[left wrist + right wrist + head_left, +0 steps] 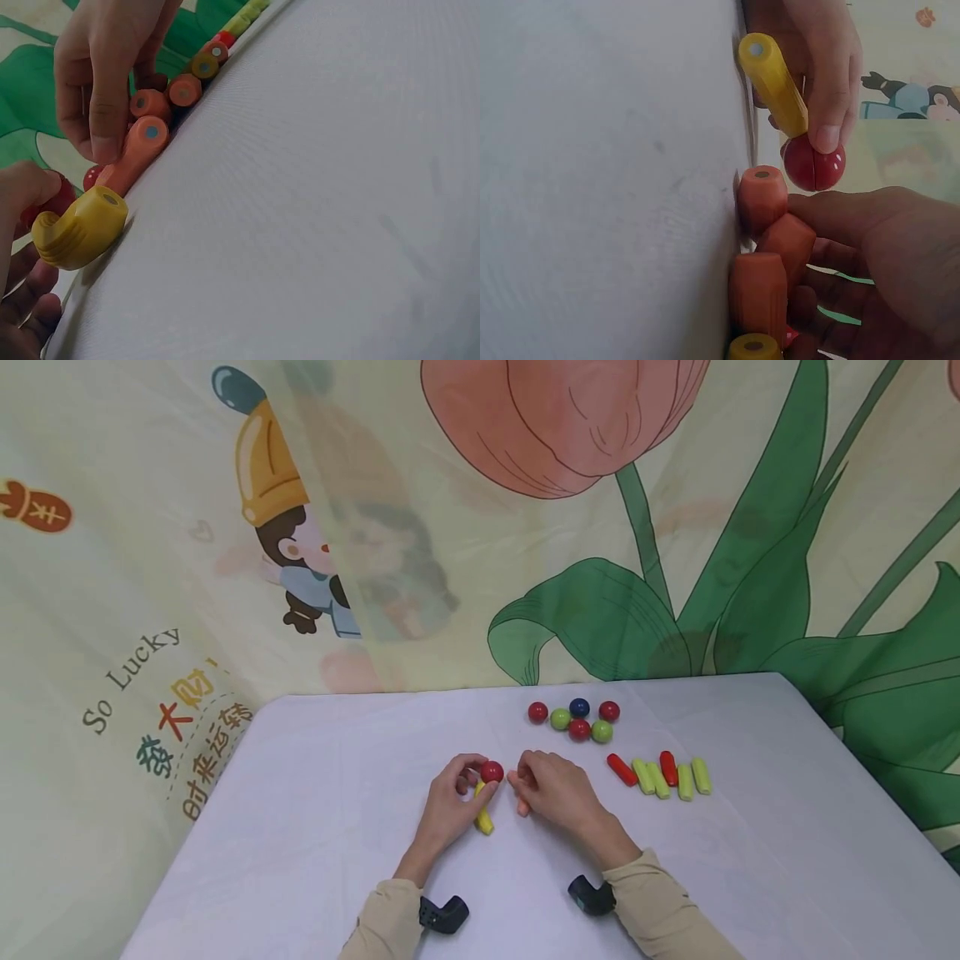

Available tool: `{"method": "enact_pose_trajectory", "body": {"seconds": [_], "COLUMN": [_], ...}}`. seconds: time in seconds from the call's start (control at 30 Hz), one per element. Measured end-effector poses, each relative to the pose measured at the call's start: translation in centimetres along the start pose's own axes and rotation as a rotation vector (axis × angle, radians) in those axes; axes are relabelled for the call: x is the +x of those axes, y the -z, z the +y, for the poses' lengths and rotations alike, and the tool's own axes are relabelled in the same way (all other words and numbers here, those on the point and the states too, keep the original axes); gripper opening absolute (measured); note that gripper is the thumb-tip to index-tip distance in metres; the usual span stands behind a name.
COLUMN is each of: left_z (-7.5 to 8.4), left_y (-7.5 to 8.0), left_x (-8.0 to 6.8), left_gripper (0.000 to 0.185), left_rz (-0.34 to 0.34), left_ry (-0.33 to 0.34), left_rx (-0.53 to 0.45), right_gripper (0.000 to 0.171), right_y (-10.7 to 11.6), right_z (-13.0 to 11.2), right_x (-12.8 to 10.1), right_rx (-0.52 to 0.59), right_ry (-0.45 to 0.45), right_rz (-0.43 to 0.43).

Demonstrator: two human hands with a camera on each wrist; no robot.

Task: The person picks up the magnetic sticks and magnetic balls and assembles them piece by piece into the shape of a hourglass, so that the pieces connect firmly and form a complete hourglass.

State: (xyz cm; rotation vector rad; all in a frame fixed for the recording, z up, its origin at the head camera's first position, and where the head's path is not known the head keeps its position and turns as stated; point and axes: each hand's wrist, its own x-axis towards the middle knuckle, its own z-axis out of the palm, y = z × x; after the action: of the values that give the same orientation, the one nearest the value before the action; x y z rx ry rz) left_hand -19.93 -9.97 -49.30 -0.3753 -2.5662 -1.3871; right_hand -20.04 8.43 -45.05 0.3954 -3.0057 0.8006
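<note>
- Writing first: on the printed curtain (pixel 150 610) behind the table we read "So Lucky" in grey letters at the left, with coloured Chinese characters below it that we can only partly make out. The sticks and balls carry no lettering that we can see.
- Our left hand (pixel 450 802) pinches a red ball (pixel 492 771) between thumb and fingertips; the ball is glossy and round, with a thin seam around its middle in the right wrist view.
- A yellow stick (pixel 483 814) joins the ball and slants down to the table under the same hand. It is a smooth peg with a small grey dot in its end face (pixel 757 49) and a ribbed, bent end in the left wrist view.
- Our right hand (pixel 555 793) lies just beside the ball, fingers curled over orange sticks (pixel 762 196) that rest on the table; each shows the same dotted end.
- All of this sits near the middle of the white table (pixel 315 827), toward us.
- Farther back lies a cluster of balls (pixel 578 720): red, green and one dark blue, touching each other.
- To the right of our hands lies a row of sticks (pixel 660 774), red and yellow-green, side by side.
</note>
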Motion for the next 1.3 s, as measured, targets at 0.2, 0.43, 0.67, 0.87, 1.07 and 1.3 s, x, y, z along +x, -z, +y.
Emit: {"method": "enact_pose_trajectory", "body": {"seconds": [0.2,0.43,0.67,0.87,1.07,1.3], "left_z": [0.2,0.3,0.4,0.3,0.3,0.3], "left_y": [0.1,0.1,0.0,0.0,0.1,0.1], "left_x": [-0.1,-0.2,-0.1,-0.1,-0.2,-0.2], "left_gripper": [0.037,0.035,0.035,0.035,0.034,0.034], "left_rz": [-0.008,-0.022,-0.042,-0.060,-0.072,-0.088], "left_ry": [-0.025,-0.029,-0.026,-0.032,-0.036,-0.025], "left_rx": [0.055,0.074,0.089,0.108,0.114,0.149], "right_gripper": [0.019,0.019,0.022,0.021,0.019,0.022], "right_y": [0.4,1.4,2.7,3.4,3.7,3.7], "right_z": [0.2,0.8,1.9,2.7,3.2,2.8], "right_x": [0.0,-0.1,-0.1,0.0,-0.1,-0.3], "right_rx": [0.054,0.104,0.073,0.076,0.060,-0.006], "right_ry": [-0.051,-0.112,-0.132,-0.130,-0.113,-0.053], "right_rz": [-0.063,-0.152,-0.191,-0.237,-0.262,-0.200]}}
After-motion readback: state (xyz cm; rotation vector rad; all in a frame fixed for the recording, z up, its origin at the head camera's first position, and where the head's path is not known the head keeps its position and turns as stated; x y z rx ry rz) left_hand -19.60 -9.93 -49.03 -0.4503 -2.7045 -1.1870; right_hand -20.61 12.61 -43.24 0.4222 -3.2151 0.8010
